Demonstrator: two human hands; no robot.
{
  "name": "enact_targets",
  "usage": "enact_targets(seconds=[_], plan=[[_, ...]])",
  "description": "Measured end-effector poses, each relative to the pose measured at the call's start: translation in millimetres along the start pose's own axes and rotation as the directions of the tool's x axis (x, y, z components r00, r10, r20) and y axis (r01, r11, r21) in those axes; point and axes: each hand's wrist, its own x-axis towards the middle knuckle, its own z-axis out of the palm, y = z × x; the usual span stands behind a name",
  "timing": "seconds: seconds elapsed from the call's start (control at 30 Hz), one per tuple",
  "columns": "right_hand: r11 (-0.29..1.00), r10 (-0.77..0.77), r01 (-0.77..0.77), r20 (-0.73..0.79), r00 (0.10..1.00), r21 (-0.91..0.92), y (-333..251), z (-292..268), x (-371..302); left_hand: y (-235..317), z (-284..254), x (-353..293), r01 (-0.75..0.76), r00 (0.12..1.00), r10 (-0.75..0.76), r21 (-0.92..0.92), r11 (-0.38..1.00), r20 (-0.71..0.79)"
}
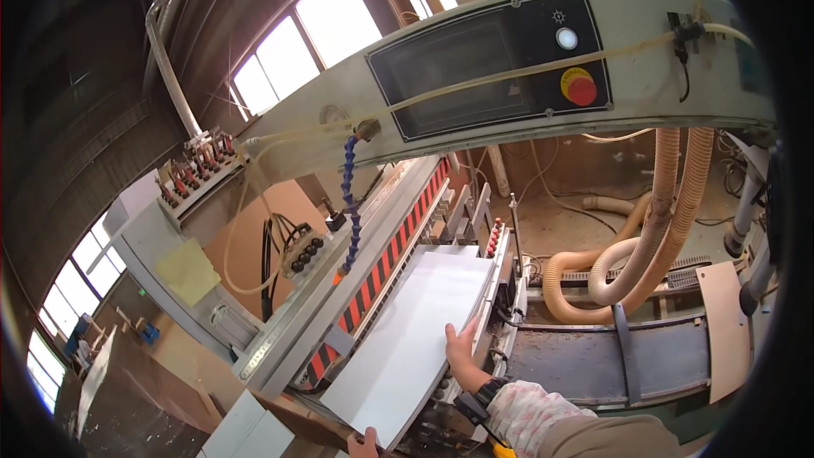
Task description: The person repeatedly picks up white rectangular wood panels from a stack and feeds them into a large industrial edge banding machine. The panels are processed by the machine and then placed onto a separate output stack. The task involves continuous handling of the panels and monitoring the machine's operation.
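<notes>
A long white panel (415, 305) lies at a slant on the machine bed, its near end toward me. My right hand (462, 358) is at the panel's right edge, thumb over the top face and fingers along the outer side. A dark band circles that wrist. At the panel's near end, my left hand (365, 444) grips the edge, thumb on top; most of it is cut off by the lower rim of the picture.
A control box with a dark screen (458, 72) and red emergency button (581, 89) spans overhead. A blue jointed hose (349, 195) hangs from it. Red-and-black striped guarding (369, 288) runs left of the panel. Beige ducts (670, 229) and a dark tray (568, 360) stand right.
</notes>
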Motion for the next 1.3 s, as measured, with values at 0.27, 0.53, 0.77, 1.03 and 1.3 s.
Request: enact_targets(seconds=[0.27, 0.53, 0.77, 1.03, 1.3], plan=[[0.974, -0.092, 0.099, 0.045, 0.995, -0.205, -1.2, 41.9, 30.8, 71.5, 13.0, 14.2, 0.117, 0.969, -0.106, -0.037, 0.992, 0.224], [0.963, -0.089, 0.087, 0.007, 0.996, -0.254, 0.6, 38.0, 61.2, 71.9, 45.1, 35.4, 0.369, 0.894, -0.25, -0.295, 0.881, 0.371], [0.982, 0.022, -0.047, 0.135, 0.991, 0.183, 14.1, 28.7, 56.1, 78.5, 37.3, 22.3, 0.237, 0.962, -0.144, -0.444, 0.864, 0.233], [0.845, 0.291, -0.432, 0.406, 0.867, 0.317, 27.3, 7.2, 50.7, 52.3, 49.3, 29.3, 0.198, 0.945, -0.075, -0.375, 0.906, 0.318], [0.901, 0.308, -0.408, 0.441, 0.843, 0.15, 101.7, -124.2, 55.9, -122.8, 5.7, -61.6, 0.328, 0.896, -0.405, -0.889, 0.32, 0.185]])
